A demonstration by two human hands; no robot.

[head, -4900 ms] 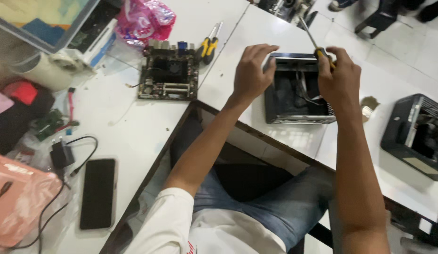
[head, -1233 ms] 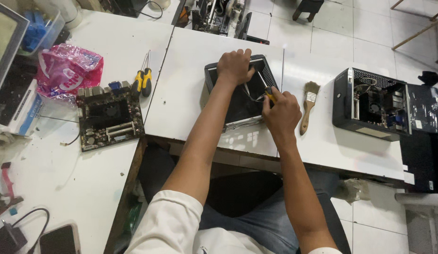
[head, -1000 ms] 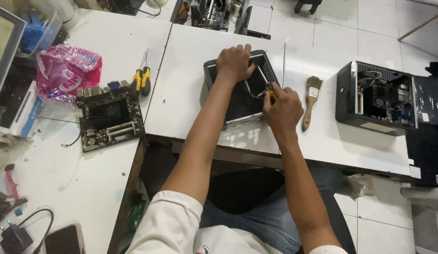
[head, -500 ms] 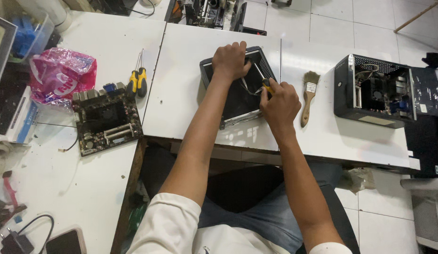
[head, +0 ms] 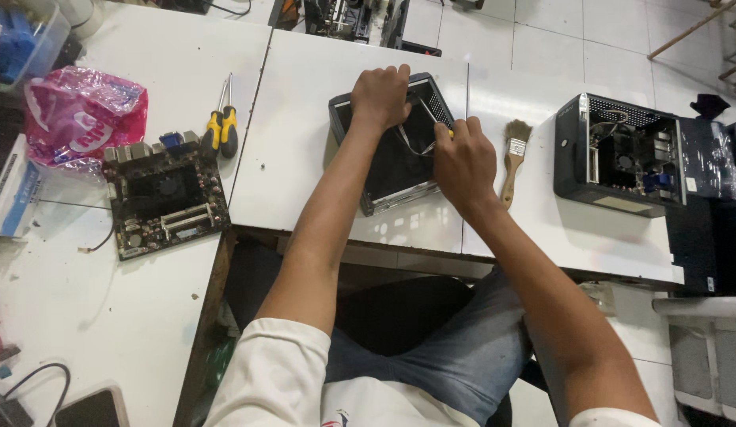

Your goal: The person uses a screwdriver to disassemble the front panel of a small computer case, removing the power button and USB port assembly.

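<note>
Two hands work at a small black computer case that lies open on the white table, close to its near edge. The left hand is curled over the case's far rim, fingers folded down onto it. The right hand is closed in a fist over the case's right side, gripping a tool of which only a bit of yellow handle shows; a thin grey cable loops inside the case between the two hands. Just right of the right hand lies a wooden-handled paintbrush, and well beyond it a second black case with its innards showing. To the left, apart from the work, lie two yellow-handled screwdrivers, a bare motherboard and a pink plastic bag.
</note>
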